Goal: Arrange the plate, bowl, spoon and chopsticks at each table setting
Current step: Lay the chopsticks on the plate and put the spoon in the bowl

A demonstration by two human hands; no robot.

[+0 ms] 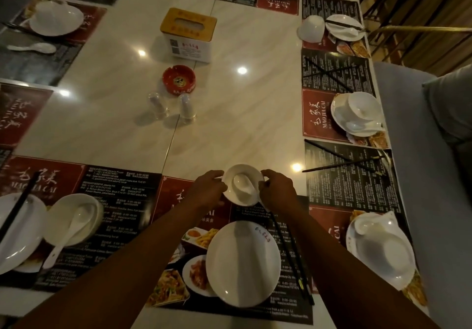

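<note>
A small white bowl [240, 172] sits at the far end of the placemat [178, 193] in front of me, with a white spoon [241, 184] lying inside it. My left hand [208, 188] grips the bowl's left rim and my right hand [277, 188] grips its right rim. Nearer to me on the same mat lies a white plate [242, 262]. Black chopsticks [296, 259] lie along the plate's right side, partly hidden under my right forearm.
Other settings with plates, bowls, spoons and chopsticks ring the table: one at the left [74, 218], several down the right edge [357, 114]. At the centre stand a tissue box [187, 34], a red ashtray [178, 79] and two shakers [187, 108].
</note>
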